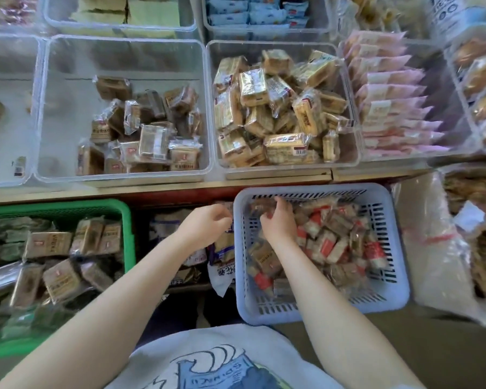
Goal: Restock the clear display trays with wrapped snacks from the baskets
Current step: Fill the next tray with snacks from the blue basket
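The step in hand looks like the pick-up: gathering wrapped snacks from the blue basket (320, 313) before carrying them up to a tray. The right hand (278, 223) reaches into the far left corner of that basket, fingers curled down among the brown-and-red wrapped snacks (334, 237); it seems to be closing on one or more packets, though I cannot tell whether any is firmly gripped. The left hand (205, 223) hovers just outside the basket's left wall, fingers loosely curled and holding nothing visible.

Above, on the table, the half-empty clear tray (124, 175) holds only a scatter of brown packets and is probably the one to fill; the tray beside it (289, 167) is already heaped. A green basket (68, 206) of similar packets sits to the left.

Next, the right hand needs a sure hold, a lift clear of the basket rim, then a forward reach over the tray's front wall.
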Demonstrator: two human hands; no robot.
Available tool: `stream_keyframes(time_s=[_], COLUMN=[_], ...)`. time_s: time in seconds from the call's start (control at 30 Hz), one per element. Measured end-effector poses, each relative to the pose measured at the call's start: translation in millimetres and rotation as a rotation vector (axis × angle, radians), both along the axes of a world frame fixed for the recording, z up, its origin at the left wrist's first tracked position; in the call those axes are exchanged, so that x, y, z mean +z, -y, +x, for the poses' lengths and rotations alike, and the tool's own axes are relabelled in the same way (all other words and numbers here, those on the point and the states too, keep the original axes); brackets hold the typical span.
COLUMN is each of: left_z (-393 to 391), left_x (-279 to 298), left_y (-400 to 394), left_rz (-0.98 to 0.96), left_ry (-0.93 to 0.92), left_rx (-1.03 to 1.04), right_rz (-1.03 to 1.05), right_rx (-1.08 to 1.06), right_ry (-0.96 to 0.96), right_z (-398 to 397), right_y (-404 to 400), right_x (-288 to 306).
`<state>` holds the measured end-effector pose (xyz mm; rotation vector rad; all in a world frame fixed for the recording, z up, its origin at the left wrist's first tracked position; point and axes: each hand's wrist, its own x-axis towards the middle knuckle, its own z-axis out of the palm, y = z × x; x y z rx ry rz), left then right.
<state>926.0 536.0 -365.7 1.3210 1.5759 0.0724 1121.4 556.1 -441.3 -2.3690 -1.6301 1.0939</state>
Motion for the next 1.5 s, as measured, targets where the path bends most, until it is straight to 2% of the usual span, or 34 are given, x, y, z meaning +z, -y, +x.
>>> stream_keyframes(time_s=[0.1, 0.17, 0.33, 0.43, 0.5, 0.6, 0.7, 0.77, 0.87, 0.93, 1.03, 1.1, 1.17, 1.23, 1.33, 1.43, 1.5], left_z=[-1.8, -4.3, -9.0, -6.7, -3.9, 0.0, 1.1, 2.3, 0.2, -9.0, -38.1, -60.7, -75.7, -85.6, -88.7, -75.4, -70.4], left_x=[-13.1, -17.1, -26.0, -25.9, -25.9, -24.4, -12.2, 4.3, 31.4, 51.7, 80.2, 88.0, 85.4, 69.9, 40.2, 18.6, 7.1], left_y=[4.9, 9.5, 19.1, 20.2, 21.2, 21.9, 22.7, 21.6, 15.6, 9.0, -3.2, -13.3, -21.6, -27.3, -25.6, -14.6, -9.5], left_rz=[-0.033, -0.039, -0.067, -0.059, -0.050, 0.025, 0.240, 0.416, 0.678, 0.734, 0.597, 0.514, 0.485, 0.508, 0.521, 0.546, 0.595], left_ry=[-0.043, -0.051, -0.066, -0.061, -0.043, -0.043, 0.039, 0.087, 0.043, 0.059, 0.205, 0.297, 0.331, 0.175, -0.217, -0.455, -0.531], left_rx=[0.024, 0.057, 0.102, 0.115, 0.122, 0.115, 0.091, 0.031, -0.032, 0.015, 0.198, 0.294, 0.339, 0.384, 0.455, 0.164, 0.042], right_rz=[-0.014, -0.002, 0.033, 0.018, 0.017, 0.029, -0.006, -0.006, -0.029, -0.040, -0.018, -0.021, -0.042, 0.036, 0.279, 0.577, 0.645], right_rx=[-0.025, -0.003, 0.141, 0.323, 0.306, -0.009, -0.271, -0.375, -0.327, -0.248, -0.041, 0.107, 0.148, 0.152, 0.140, 0.207, 0.393], right_ry=[-0.073, -0.057, -0.012, 0.072, 0.060, -0.176, -0.571, -0.782, -0.890, -0.910, -0.850, -0.899, -0.969, -0.838, -0.524, -0.331, -0.140], right_z=[-3.8, -7.2, -3.3, 3.2, 4.5, 5.2, 5.6, 0.1, -16.1, -26.3, -38.5, -50.4, -68.6, -90.6, -121.8, -153.3, -172.2], right_y=[-11.5, -11.3, 0.1, 2.7, 3.9, 4.6, 11.4, 16.3, 12.5, 4.2, -11.0, -22.4, -36.7, -54.5, -85.3, -109.4, -116.8], right_x=[-21.7, -33.2, -41.4, -39.4, -33.3, 1.8, 55.1, 84.5, 118.1, 138.5, 161.9, 169.6, 172.7, 171.6, 162.8, 149.9, 133.1])
